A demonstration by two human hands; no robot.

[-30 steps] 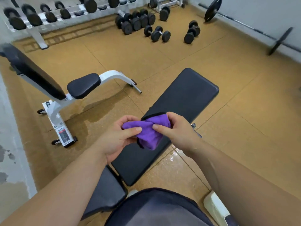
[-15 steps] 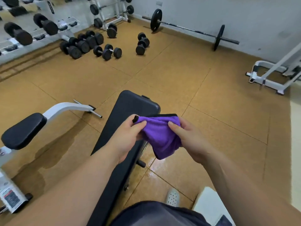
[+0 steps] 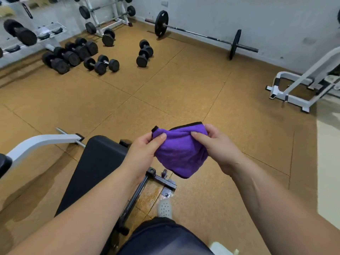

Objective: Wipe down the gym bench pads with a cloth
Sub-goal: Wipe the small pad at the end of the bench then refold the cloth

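Note:
A purple cloth [image 3: 181, 154] with a black edge hangs in the air between both hands, over the floor to the right of the bench. My left hand [image 3: 142, 153] pinches its left top corner. My right hand [image 3: 218, 146] grips its right top edge. The black bench pad [image 3: 95, 168] runs from lower left up to the centre, below and left of the cloth; my left forearm crosses over it. The cloth does not touch the pad.
The bench's dark frame and foot bar [image 3: 161, 181] stick out under the cloth. A second bench's white leg [image 3: 42, 140] lies left. Several dumbbells [image 3: 101, 64] and a barbell [image 3: 198, 34] lie on the far floor. A white machine base [image 3: 288, 92] stands right. My shoe [image 3: 164, 208] is below.
The view has swung right, so the bench pad now sits at lower left. Both hands have pulled the cloth wider apart and hold it off the pad's right side.

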